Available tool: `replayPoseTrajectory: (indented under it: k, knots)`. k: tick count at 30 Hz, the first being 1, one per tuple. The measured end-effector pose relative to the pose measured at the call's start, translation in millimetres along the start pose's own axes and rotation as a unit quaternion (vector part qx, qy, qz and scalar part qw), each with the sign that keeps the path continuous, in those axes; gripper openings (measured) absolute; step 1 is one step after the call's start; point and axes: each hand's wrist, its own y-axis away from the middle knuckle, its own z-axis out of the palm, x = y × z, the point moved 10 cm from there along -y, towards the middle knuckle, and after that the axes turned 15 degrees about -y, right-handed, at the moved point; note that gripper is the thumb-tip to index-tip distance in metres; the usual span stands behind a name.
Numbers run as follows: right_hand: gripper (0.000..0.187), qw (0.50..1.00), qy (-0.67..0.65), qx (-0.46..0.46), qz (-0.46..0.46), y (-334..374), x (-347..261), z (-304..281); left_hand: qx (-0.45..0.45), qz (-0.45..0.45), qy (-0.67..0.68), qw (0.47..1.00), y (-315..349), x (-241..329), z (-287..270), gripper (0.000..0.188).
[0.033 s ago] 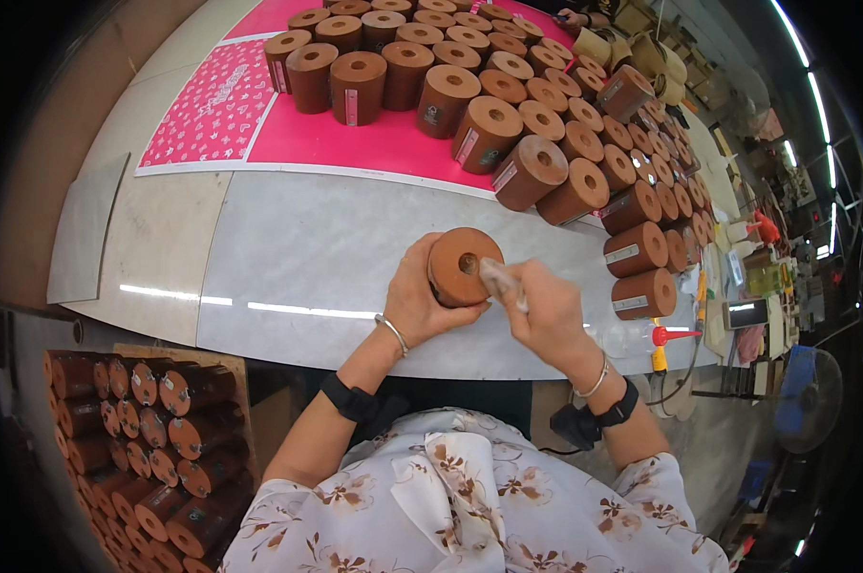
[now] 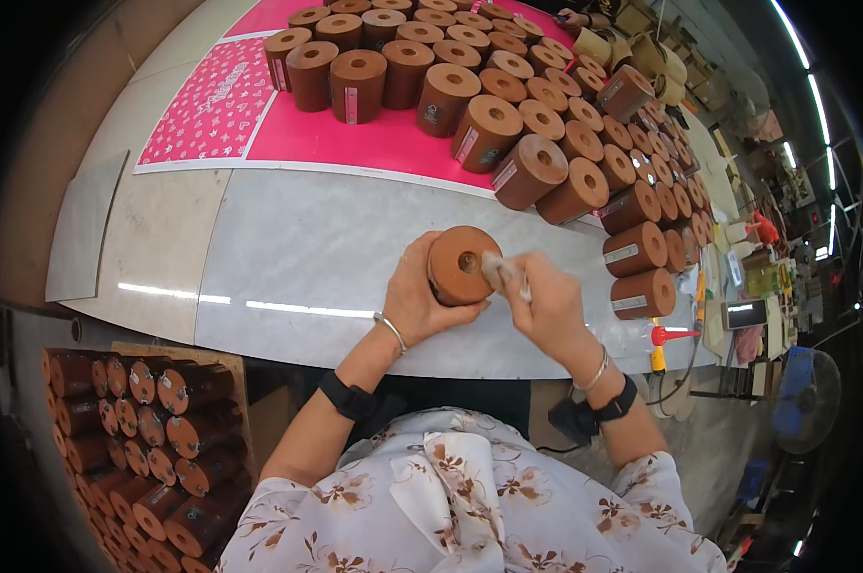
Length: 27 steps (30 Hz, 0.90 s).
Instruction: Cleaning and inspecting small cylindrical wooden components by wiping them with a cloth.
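My left hand [image 2: 418,291] is wrapped round the side of a reddish-brown cylinder [image 2: 455,253], whose round end with a central hole tilts toward me. In my closed right hand [image 2: 552,304] is a bunched whitish cloth [image 2: 497,272]. The cloth meets the right edge of that end face, beside the hole. Both hands are above the grey table sheet [image 2: 288,248]. What lies on the cylinder's far side is hidden.
Many similar cylinders [image 2: 358,67] stand on a pink printed sheet [image 2: 302,134] at the back; others lie at the right. A bottle with a red nozzle [image 2: 662,336] is at the right edge. More cylinders [image 2: 197,387] are stacked lower left, and a fan [image 2: 806,399] stands right.
My right hand and the cloth have shifted slightly over the edge of the cylinder's end face. My left hand keeps its hold in nearly the same place.
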Motion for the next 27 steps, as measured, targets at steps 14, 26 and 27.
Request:
replayPoseTrajectory:
  k: [14,26,27]
  knots:
    - [0.02,0.995,0.03,-0.058,-0.076,-19,-15,18,0.005,0.0,-0.037,0.999,0,-6,2,0.096]
    - [0.013,0.989,-0.019,-0.123,-0.079,-6,-24,19,-0.01,-0.016,-0.018,1.0,1,-11,3,0.092]
    - [0.013,0.994,0.018,-0.098,-0.053,-9,0,14,-0.015,-0.013,-0.016,1.0,-1,-7,4,0.092]
